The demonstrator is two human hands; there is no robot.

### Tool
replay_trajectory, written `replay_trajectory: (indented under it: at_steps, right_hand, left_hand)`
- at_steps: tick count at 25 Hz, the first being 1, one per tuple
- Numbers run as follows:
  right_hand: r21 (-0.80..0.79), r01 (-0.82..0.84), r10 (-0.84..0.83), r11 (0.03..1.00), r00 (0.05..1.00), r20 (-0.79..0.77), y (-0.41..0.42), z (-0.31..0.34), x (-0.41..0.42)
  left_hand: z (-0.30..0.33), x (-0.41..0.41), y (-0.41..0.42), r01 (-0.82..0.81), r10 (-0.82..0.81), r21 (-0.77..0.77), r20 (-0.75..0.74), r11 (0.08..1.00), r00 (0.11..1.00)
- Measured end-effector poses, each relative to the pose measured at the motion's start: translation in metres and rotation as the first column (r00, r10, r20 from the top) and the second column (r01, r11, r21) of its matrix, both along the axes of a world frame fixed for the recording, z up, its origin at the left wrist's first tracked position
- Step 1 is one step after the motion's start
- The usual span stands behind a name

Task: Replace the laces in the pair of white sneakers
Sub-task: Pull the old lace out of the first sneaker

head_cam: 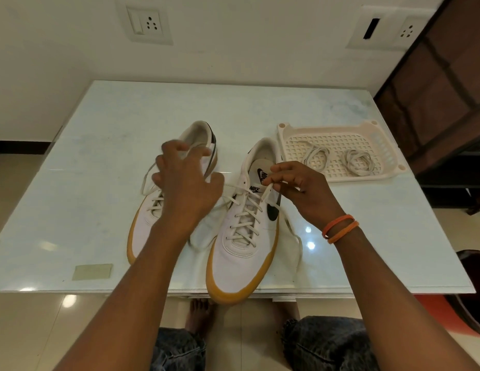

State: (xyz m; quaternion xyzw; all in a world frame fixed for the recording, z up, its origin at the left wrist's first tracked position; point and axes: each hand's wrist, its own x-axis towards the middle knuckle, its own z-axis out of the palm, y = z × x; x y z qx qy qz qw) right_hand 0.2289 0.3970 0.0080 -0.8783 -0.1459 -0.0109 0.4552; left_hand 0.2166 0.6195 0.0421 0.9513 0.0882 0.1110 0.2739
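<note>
Pinched a limp lace [266,194] at the top eyelets of the sneaker [244,236] by the table's [99,145] near edge with the right hand [300,188], best gripped near its stiff tip; left hand [185,180] hovered, spread, empty.

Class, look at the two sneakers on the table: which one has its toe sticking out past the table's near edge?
The right sneaker, whose lace the right hand pinches. Its toe overhangs the table edge; the left sneaker lies wholly on the top.

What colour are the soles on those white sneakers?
The soles are gum yellow-tan, clearest on the right sneaker in the head view.
</note>
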Motion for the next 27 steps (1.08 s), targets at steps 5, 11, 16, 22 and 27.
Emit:
replay_trajectory:
  at_steps: [5,11,16,22,27]
  right_hand:
    - [-0.024,0.000,0.000,1.000,1.000,0.019,0.000,-0.002,0.001]
    - [-0.064,0.007,-0.006,0.998,1.000,0.019,0.000,0.000,0.000]
    - [-0.045,0.013,-0.014,0.999,1.000,-0.025,0.000,-0.001,0.001]
    - [-0.058,0.018,-0.019,0.998,1.000,-0.021,0.001,-0.002,0.001]
    - [-0.071,0.017,-0.018,0.997,1.000,-0.019,0.000,-0.001,0.002]
  left_hand:
    - [-0.013,-0.012,-0.035,0.446,-0.471,0.352,-0.015,0.823,0.882]
    - [-0.006,-0.003,-0.026,0.419,-0.403,0.100,-0.143,0.903,0.904]
    - [-0.001,0.003,0.020,0.125,-0.095,0.218,-0.143,0.968,0.985]
    - [-0.002,0.002,0.005,0.188,-0.196,0.271,0.002,0.944,0.981]
    - [-0.013,-0.011,-0.032,0.483,-0.489,0.361,-0.082,0.797,0.868]
